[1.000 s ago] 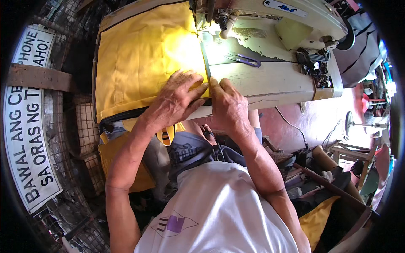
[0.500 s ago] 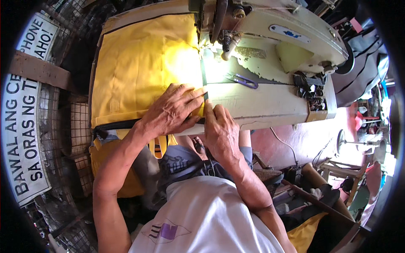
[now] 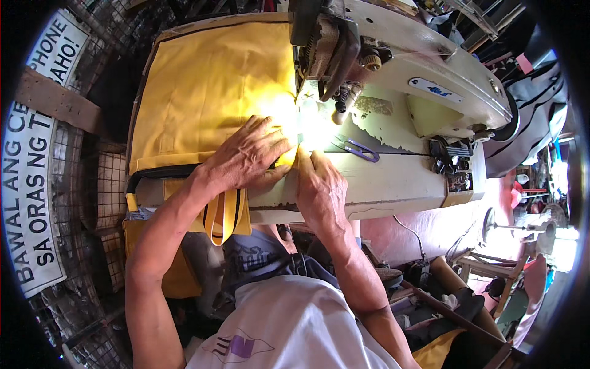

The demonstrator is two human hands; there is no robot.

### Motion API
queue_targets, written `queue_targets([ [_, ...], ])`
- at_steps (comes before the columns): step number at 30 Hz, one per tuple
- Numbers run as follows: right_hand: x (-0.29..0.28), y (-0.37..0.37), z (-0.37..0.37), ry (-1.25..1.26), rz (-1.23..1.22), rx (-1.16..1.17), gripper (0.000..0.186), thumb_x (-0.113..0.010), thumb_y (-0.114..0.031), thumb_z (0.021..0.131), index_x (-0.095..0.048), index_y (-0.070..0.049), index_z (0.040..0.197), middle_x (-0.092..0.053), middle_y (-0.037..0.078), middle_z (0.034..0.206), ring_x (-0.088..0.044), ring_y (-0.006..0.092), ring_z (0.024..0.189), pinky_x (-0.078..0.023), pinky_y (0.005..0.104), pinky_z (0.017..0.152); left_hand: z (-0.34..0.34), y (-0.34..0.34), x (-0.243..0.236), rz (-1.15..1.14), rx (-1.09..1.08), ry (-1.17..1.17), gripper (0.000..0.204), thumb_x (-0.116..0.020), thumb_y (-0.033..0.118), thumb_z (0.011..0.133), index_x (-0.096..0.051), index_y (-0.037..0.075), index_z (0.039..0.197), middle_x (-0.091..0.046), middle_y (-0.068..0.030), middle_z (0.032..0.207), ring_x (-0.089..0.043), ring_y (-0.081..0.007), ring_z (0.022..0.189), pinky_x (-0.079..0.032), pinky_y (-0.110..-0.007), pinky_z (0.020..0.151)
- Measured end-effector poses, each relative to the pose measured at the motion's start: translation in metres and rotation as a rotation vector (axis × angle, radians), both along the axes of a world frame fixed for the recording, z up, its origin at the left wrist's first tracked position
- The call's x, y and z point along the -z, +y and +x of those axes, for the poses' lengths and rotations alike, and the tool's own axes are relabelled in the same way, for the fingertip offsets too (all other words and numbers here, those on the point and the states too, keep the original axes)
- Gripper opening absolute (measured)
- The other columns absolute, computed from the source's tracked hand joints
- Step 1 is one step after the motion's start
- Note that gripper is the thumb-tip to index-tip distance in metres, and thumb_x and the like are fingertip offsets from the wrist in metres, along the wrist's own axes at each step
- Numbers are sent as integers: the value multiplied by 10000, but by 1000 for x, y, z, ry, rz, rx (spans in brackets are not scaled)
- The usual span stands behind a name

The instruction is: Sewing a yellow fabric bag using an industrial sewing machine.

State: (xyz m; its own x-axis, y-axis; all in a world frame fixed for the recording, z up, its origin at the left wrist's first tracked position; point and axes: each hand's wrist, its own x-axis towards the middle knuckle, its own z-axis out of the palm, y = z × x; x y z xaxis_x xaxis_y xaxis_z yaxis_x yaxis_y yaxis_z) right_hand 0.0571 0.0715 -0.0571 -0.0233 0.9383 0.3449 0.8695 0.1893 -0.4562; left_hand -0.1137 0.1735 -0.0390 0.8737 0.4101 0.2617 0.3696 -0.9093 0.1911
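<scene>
The yellow cloth [image 3: 209, 92] lies flat on the table [image 3: 393, 181], left of the sewing machine [image 3: 424, 74], whose needle end stands just ahead of both hands; glare hides the spot beneath it. To the right, 1 pair of snips [image 3: 362, 150] rests under the machine's arm, with a thread winder [image 3: 452, 163] farther along. The left hand [image 3: 249, 154] lies palm down on the cloth, fingers outstretched and not closed around anything. The right hand [image 3: 321, 181] has bent fingers, their tips at the cloth's right edge; I cannot tell whether they pinch it. A yellow strap [image 3: 220, 218] hangs over the table's front edge beside the left forearm. Wire mesh [image 3: 110, 190] and 1 wooden board [image 3: 61, 101] bound the left side. The cloth's near edge carries black trim [image 3: 166, 173], and open tabletop runs from the right hand toward the winder, giving that hand room sideways.
</scene>
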Motion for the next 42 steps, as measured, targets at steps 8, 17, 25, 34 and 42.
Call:
queue_targets([
  [8, -4, -2, 4, 42, -1, 19, 299, -612, -99, 926, -626, -18, 1214, -607, 144, 962, -631, 340, 816, -521, 440, 725, 4, 8, 4, 48, -36, -17, 464, -668, 311, 865, -604, 68, 1254, -587, -143, 1304, -489, -332, 1289, -362, -469, 1125],
  [17, -4, -25, -3, 263, -14, 196, 314, -662, -126, 897, -612, -3, 1181, -611, 146, 930, -620, 334, 832, -507, 440, 741, 5, 5, 7, 105, -34, 9, 403, -626, 312, 897, -642, 106, 1243, -607, -100, 1284, -512, -307, 1232, -388, -457, 1096],
  [25, 7, -21, -15, 179, 73, 274, 200, -660, -128, 899, -662, -43, 1081, -610, 122, 858, -623, 309, 787, -501, 429, 708, 7, 5, 11, 119, -33, -25, 381, -621, 298, 902, -653, 99, 1225, -619, -117, 1236, -518, -312, 1205, -411, -449, 1049],
  [34, -5, -15, -22, 370, -58, 401, 181, -640, -119, 902, -667, -79, 1077, -631, 142, 848, -650, 369, 738, -514, 481, 659, 7, 6, 10, 117, 8, -157, 306, -639, 198, 900, -682, 105, 1188, -651, -102, 1187, -560, -316, 1155, -429, -446, 1026],
  [42, -10, -14, -27, 268, -94, 412, 101, -649, -125, 888, -704, -78, 959, -633, 150, 847, -650, 376, 725, -514, 482, 656, 3, 5, 9, 94, 34, -132, 286, -661, 199, 896, -692, 111, 1167, -651, -88, 1240, -561, -309, 1151, -432, -453, 1010],
])
